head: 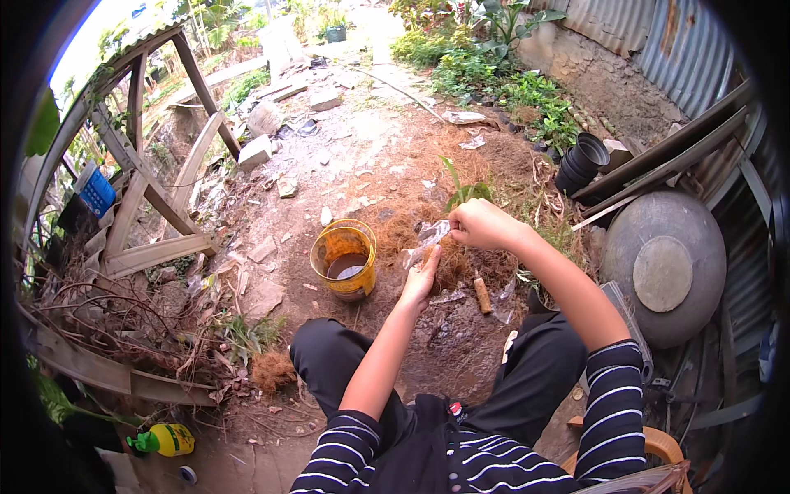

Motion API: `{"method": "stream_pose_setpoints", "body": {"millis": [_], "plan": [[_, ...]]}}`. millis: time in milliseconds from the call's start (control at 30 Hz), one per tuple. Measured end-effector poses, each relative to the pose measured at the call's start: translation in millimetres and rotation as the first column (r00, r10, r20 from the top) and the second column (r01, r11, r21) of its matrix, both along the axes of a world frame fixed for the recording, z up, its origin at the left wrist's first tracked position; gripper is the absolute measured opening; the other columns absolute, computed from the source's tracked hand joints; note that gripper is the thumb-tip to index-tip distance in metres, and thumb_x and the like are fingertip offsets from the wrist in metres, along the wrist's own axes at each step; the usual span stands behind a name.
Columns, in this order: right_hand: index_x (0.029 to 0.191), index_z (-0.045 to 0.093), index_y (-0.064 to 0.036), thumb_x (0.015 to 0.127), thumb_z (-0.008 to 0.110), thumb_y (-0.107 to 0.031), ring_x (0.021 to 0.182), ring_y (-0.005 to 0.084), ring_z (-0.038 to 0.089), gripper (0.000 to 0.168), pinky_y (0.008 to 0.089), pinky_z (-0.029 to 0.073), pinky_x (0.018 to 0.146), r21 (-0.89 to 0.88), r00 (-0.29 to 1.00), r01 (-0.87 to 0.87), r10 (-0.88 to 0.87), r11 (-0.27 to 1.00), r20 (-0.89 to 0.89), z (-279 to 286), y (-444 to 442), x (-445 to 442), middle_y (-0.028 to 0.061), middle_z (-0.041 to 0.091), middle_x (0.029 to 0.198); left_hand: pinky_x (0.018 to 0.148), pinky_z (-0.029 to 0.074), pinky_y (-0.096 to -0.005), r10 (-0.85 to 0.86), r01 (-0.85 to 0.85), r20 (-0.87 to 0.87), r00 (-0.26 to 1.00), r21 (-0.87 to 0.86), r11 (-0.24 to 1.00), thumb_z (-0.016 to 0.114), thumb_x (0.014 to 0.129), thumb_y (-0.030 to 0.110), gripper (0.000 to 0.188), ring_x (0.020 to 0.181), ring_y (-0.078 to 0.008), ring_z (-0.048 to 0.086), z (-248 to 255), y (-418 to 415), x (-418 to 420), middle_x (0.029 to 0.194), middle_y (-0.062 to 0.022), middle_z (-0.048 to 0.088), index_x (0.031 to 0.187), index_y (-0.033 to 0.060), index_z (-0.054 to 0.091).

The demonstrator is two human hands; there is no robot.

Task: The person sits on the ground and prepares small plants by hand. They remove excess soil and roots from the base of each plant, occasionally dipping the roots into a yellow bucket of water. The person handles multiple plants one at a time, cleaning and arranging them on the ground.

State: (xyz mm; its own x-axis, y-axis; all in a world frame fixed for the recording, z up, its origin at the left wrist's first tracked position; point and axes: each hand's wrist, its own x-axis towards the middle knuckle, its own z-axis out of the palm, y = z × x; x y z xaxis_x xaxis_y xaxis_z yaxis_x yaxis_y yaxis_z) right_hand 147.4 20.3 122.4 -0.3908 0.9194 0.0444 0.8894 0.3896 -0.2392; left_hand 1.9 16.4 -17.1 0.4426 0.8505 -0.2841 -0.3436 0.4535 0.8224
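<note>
My left hand (421,281) holds a crumpled piece of clear plastic (434,231) with its thumb raised; brown fibre shows beside it. My right hand (482,225) pinches at the plastic's right edge, its fingertips partly hidden by the fist. Behind that hand rise the green leaves of a small plant (460,188); whether it is held or stands on the ground, I cannot tell. Below my hands lies a tool with a wooden handle (482,294), near another clear plastic scrap (506,302). To the left stands a yellow bucket (364,285) with murky liquid inside.
Loose brown coir fibre (401,230) covers the ground around my hands. At right are stacked black pots (581,162) and a large round grey vessel (629,296). A wooden frame (157,256) edges the left side. A yellow spray bottle (175,439) lies at lower left.
</note>
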Motion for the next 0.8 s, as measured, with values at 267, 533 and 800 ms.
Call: {"method": "stream_pose_setpoints", "body": {"millis": [267, 533, 800], "plan": [[0.069, 0.059, -0.002, 0.072, 0.060, -0.014, 0.047, 0.0238, 0.052, 0.012, 0.0324, 0.042, 0.049, 0.110, 0.963, -0.015, 0.044, 0.994, -0.267, -4.1, -53.1, -13.4, 0.0121, 0.052, 0.052, 0.079, 0.048, -0.0358, 0.176, -0.065, 0.336, 0.925, -0.317, 0.946, 0.049, 0.082, 0.049, 0.054, 0.092, -0.0208, 0.057, -11.0, 27.2, -7.8, 0.107, -0.0092, 0.056, 0.112, 0.0039, 0.050], [0.072, 0.060, 0.000, 0.072, 0.060, -0.017, 0.050, 0.0210, 0.056, 0.016, 0.0306, 0.042, 0.050, -0.299, 0.829, 0.246, -0.360, 0.922, -0.429, -47.6, -92.1, 31.2, 0.0116, 0.056, 0.054, 0.080, 0.048, -0.0387, 0.426, -0.243, 0.391, 0.816, -0.436, 0.866, 0.061, 0.080, 0.034, 0.045, 0.096, -0.0223, 0.055, -20.5, 46.5, -18.1, 0.110, -0.0088, 0.055, 0.113, 0.0052, 0.049], [0.126, 0.038, -0.007, 0.080, 0.054, -0.028, 0.123, 0.0333, 0.028, 0.053, 0.0398, 0.023, 0.102, -0.298, 0.952, 0.293, -0.249, 0.909, 0.176, -65.2, -70.0, 41.2, 0.0171, 0.027, 0.136, 0.082, 0.047, -0.0340, 0.346, -0.239, 0.400, 0.849, -0.293, 0.926, 0.054, 0.083, 0.036, 0.041, 0.096, -0.0212, 0.056, 3.5, 35.5, -23.2, 0.108, -0.0081, 0.056, 0.110, 0.0048, 0.050]]}}
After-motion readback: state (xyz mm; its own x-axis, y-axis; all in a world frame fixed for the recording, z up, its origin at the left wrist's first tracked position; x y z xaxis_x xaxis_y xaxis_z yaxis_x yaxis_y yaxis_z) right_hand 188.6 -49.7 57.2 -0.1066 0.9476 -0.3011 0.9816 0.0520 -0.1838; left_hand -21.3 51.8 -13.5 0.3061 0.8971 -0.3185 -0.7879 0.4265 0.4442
